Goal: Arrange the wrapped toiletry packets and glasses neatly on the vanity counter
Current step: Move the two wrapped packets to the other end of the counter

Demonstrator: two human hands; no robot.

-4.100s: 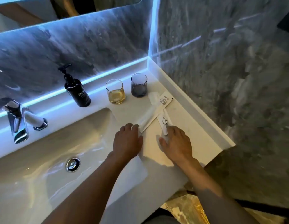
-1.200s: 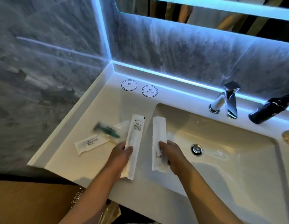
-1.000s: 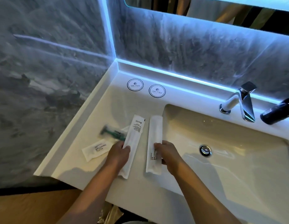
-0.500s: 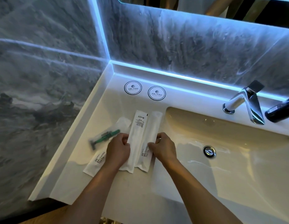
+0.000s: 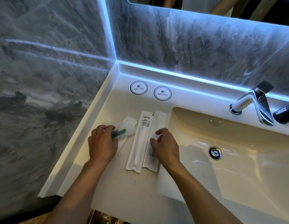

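Two long white packets lie side by side on the white counter (image 5: 124,188), left of the sink. The left long packet (image 5: 139,143) has small print at its top. My right hand (image 5: 166,147) rests on the right long packet (image 5: 159,123), fingers curled and apart, thumb at the seam between the two. My left hand (image 5: 101,143) has its fingertips closed on a clear packet (image 5: 126,126) holding a green razor (image 5: 120,132). A small white packet is mostly hidden under that hand. No glasses are in view.
Two round printed coasters (image 5: 138,87) (image 5: 162,93) sit in the back left corner. The sink basin (image 5: 237,135) with its drain (image 5: 215,153) lies to the right, with a chrome faucet (image 5: 253,102) and a dark bottle (image 5: 284,114) behind it. Marble walls close off the left and back.
The view swung from the counter's right end to its left. The two long packets were brought together and laid parallel. My left hand let go of one and moved left onto the razor packet.
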